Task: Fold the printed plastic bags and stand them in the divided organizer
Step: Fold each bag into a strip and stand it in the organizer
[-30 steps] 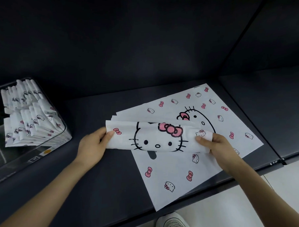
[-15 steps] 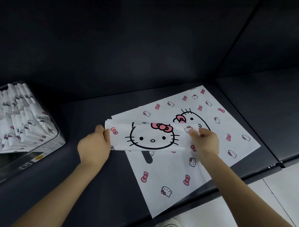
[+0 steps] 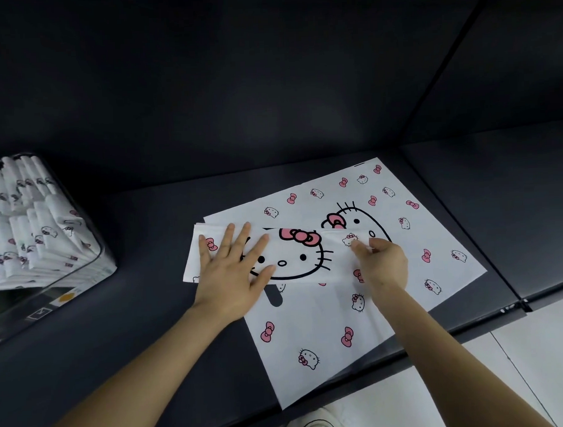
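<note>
Left hand (image 3: 234,273), pinching strip's end a second ago, now lies flat, fingers spread, on folded bag (image 3: 295,254). Flat bags (image 3: 327,324) fill counter's (image 3: 149,316) front middle; organizer (image 3: 91,241) at left edge. Right hand (image 3: 381,267) pinches strip's right end. Step: lengthwise fold pressed. Next: fold right end leftward.

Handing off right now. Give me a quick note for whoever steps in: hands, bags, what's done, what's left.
Left hand: flat, palm down, pressing the folded bag.
Right hand: pinching that bag's right end.
Flat bags lie underneath on the dark shelf; organizer at far left, holding many folded bags.
Done: top bag folded into a strip.
Left: finish folding it, stand it in the organizer, repeat.
</note>
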A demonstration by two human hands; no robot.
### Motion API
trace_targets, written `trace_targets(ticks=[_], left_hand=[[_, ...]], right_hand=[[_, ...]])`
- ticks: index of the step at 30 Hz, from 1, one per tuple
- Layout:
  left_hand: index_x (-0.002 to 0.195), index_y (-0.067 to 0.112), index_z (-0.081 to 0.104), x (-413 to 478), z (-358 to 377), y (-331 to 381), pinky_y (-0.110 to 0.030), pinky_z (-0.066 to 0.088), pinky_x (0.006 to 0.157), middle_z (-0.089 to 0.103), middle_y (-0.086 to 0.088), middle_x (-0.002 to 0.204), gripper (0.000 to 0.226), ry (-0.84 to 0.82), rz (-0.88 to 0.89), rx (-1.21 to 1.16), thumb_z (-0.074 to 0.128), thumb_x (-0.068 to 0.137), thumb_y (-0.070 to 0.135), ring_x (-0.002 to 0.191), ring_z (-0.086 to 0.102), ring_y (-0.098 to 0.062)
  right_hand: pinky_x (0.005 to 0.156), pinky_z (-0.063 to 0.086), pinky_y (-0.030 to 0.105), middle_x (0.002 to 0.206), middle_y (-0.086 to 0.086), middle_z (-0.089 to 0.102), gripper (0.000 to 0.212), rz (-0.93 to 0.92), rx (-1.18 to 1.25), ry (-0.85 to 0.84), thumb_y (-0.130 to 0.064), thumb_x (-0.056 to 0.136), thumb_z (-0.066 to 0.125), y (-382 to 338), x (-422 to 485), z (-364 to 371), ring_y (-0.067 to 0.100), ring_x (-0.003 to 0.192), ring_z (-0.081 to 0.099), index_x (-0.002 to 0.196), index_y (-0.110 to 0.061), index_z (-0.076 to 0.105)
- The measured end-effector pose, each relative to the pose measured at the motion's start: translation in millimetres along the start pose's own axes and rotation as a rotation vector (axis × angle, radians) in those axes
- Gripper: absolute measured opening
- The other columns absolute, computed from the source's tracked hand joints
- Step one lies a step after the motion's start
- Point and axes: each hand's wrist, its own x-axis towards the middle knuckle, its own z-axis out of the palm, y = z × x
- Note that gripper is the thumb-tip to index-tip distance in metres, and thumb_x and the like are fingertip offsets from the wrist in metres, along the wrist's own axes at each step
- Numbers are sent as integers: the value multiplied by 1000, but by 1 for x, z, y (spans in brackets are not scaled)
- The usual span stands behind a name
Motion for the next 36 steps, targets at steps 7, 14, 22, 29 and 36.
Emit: trace_targets(ticks=[7,14,22,29,36], left_hand=[[150,42,0,0,-6,5,-57,-12,114,-9,4,161,81,-50,-50,44,-12,76,74,147,-17,-19],[147,43,-7,1,-2,5,-56,-14,113,-11,5,160,83,-46,-62,72,-7,73,79,146,-18,-17],[141,42,-15,1,-6,4,-57,-15,113,-12,4,160,79,-49,-55,73,-10,72,79,146,-19,-18],[141,43,-15,0,-6,4,-55,-18,111,-18,7,157,84,-38,-45,49,-22,67,82,144,-22,-16],[146,45,-5,4,-4,-8,-54,-19,113,-15,10,157,83,-54,37,14,-9,72,84,144,-22,-14]], right_hand=[[95,40,52,132,18,54,49,-890,-637,234,-41,92,46,6,-32,19,39,118,52,134,-15,51],[116,-1,56,159,8,18,62,-848,-833,-308,-46,93,0,22,-41,40,27,147,11,150,-34,22],[116,-13,49,161,-3,-8,79,-607,-936,-243,-48,76,-23,45,-17,-18,19,147,-12,151,-28,-9],[91,42,42,124,10,59,45,-829,-633,-121,-27,92,55,-3,12,4,33,110,56,132,-9,54],[81,27,31,83,-10,47,29,-642,-889,-448,-49,75,71,-43,37,-6,18,95,43,76,-28,50]])
